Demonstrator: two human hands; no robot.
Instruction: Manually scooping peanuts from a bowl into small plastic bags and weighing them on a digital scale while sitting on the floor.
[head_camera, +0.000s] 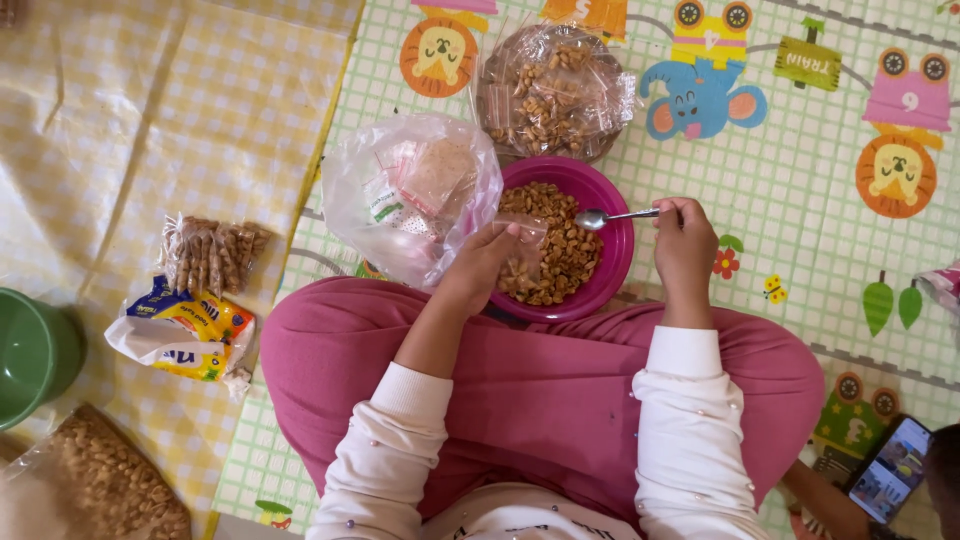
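Just above the peanuts (560, 240), right-hand fingers (672, 212) grip the spoon (612, 217).

Sitting cross-legged on a cartoon play mat (800, 180), pink bowl (618, 250) of peanuts right by the knees. Right hand (684, 243) pinches a metal spoon (612, 216) over the bowl, left hand (480, 262) holds a small clear bag (524, 255) at its edge. A big plastic bag of empty pouches (410, 195) sits just beside the bowl, filled packets (553, 92) piled behind it.
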